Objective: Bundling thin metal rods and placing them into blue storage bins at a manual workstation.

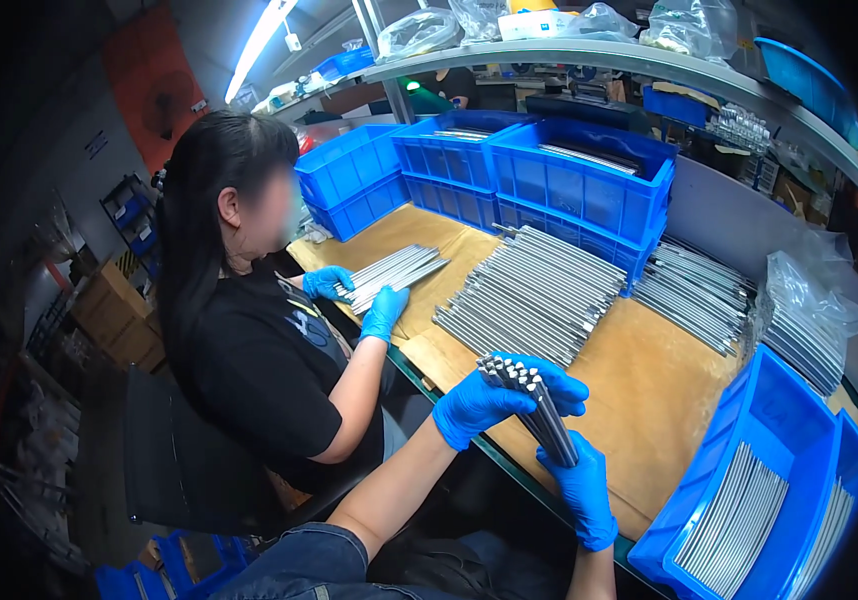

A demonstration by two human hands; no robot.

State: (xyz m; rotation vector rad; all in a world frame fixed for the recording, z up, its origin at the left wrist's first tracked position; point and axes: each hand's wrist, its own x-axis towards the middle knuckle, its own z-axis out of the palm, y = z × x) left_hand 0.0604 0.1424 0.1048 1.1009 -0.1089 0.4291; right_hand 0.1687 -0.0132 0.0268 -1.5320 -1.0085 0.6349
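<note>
Both my hands wear blue gloves and hold one bundle of thin metal rods [547,425] over the table's near edge. My left hand [489,402] wraps the bundle near its upper end, where the pale rod tips show. Lower down, my right hand [581,485] grips the other end of the bundle, its fingers partly hidden behind the rods. Beyond my hands a wide layer of metal rods [534,290] lies side by side on the brown-covered table [649,420]. To my left a co-worker in blue gloves holds a fanned bunch of rods [397,270].
Stacked blue bins [579,185] line the table's back, some with rods inside. More rods [694,295] lie at the back right beside a clear plastic bag [819,290]. A blue bin [684,510] with rods stands at the near right. A metal shelf [589,55] spans overhead.
</note>
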